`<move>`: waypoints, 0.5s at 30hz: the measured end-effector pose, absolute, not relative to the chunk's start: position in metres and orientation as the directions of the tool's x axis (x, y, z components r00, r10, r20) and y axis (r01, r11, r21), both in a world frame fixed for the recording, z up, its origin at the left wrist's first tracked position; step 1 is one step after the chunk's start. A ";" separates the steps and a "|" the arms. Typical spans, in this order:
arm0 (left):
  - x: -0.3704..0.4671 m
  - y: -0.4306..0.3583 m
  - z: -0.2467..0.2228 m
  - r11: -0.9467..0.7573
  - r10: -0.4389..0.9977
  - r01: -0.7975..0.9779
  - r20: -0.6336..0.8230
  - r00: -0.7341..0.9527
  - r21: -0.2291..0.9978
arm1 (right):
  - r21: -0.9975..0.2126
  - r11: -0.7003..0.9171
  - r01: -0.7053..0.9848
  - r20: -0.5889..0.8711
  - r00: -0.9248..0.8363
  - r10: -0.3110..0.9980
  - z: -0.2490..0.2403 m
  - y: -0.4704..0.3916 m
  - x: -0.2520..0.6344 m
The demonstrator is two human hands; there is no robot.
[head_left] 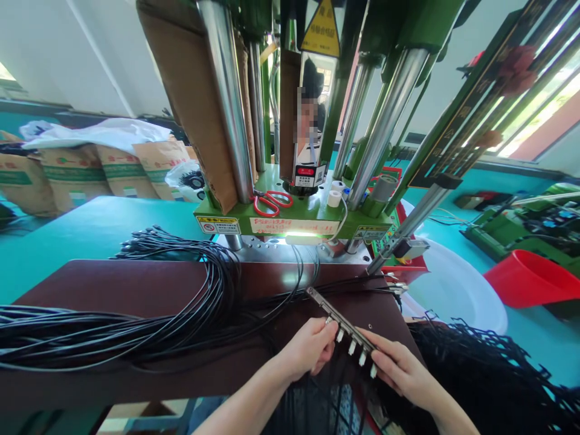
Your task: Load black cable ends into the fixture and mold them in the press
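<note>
A long narrow metal bar (pixel 341 321) slants over the front edge of the brown table, with several small whitish connectors (pixel 352 347) along its lower side. My right hand (pixel 399 368) grips the bar's lower right end between thumb and fingers. Near the bar's middle, my left hand (pixel 312 344) is closed in a pinch at one connector by the bar's edge; the piece between its fingers is mostly hidden. Dark cables hang below the bar. Behind it, black cables (pixel 290 296) run across the table and under the green press (pixel 290 217).
A thick bundle of black cables (pixel 181 326) covers the brown table's left part. Red-handled scissors (pixel 272 203) lie on the press. At the right are a white basin (pixel 471 290), a red bucket (pixel 534 278) and a pile of black parts (pixel 489 374). Paper sacks (pixel 77 175) stand at the back left.
</note>
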State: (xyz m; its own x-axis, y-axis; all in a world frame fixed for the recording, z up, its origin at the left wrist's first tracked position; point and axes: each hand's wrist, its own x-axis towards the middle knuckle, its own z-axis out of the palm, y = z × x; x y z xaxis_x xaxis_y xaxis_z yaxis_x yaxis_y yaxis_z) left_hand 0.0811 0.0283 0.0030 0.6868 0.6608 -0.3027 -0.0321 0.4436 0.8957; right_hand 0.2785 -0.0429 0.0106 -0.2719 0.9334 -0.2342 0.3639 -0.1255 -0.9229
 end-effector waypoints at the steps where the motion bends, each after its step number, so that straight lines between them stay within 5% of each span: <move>1: 0.082 0.028 0.003 0.450 0.656 -0.027 -0.310 0.689 0.892 | -0.930 -0.147 0.338 -0.240 -0.251 0.938 0.009 -0.044 0.279; 8: 0.062 0.024 0.016 0.357 0.898 -0.376 -0.204 0.391 0.855 | -0.951 -0.226 0.211 -0.247 -0.082 0.966 0.001 -0.049 0.281; 15: 0.067 0.024 0.014 0.605 0.741 -0.312 -0.375 0.556 0.733 | -0.946 -0.216 0.242 -0.252 -0.130 0.959 0.003 -0.049 0.282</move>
